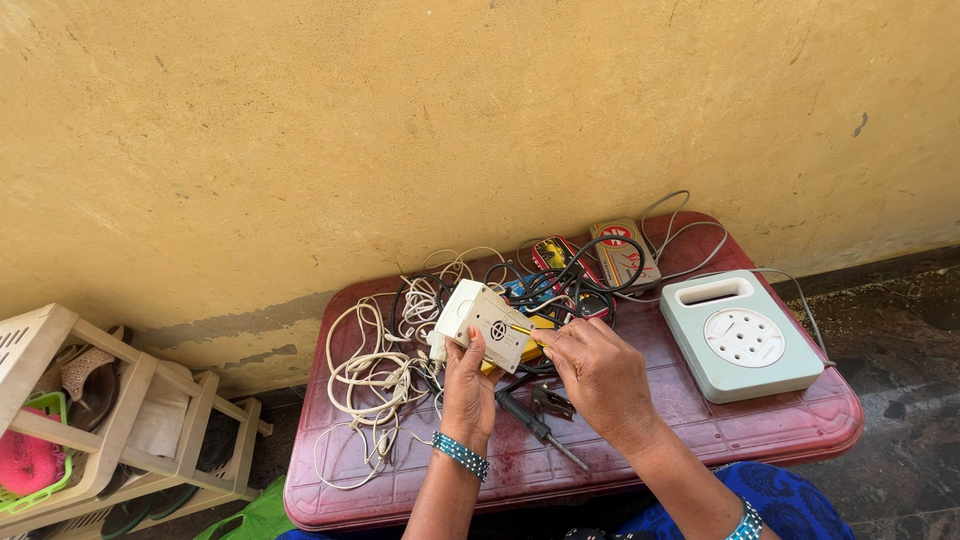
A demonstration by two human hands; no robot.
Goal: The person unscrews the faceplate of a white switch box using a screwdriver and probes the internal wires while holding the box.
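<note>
Your left hand (pixel 468 385) grips a cream plastic switch box (pixel 485 322) above the maroon table (pixel 760 425), while your right hand (pixel 598 372) pinches a yellow-handled tool (pixel 532 340) against its right edge. The box looks closed; a screwdriver (pixel 538 428) and white cables (pixel 375 375) lie near.

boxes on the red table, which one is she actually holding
The small cream box, gripped from below by the left hand while the right hand touches its edge. The larger pale green box lies flat, untouched, at the right.
</note>
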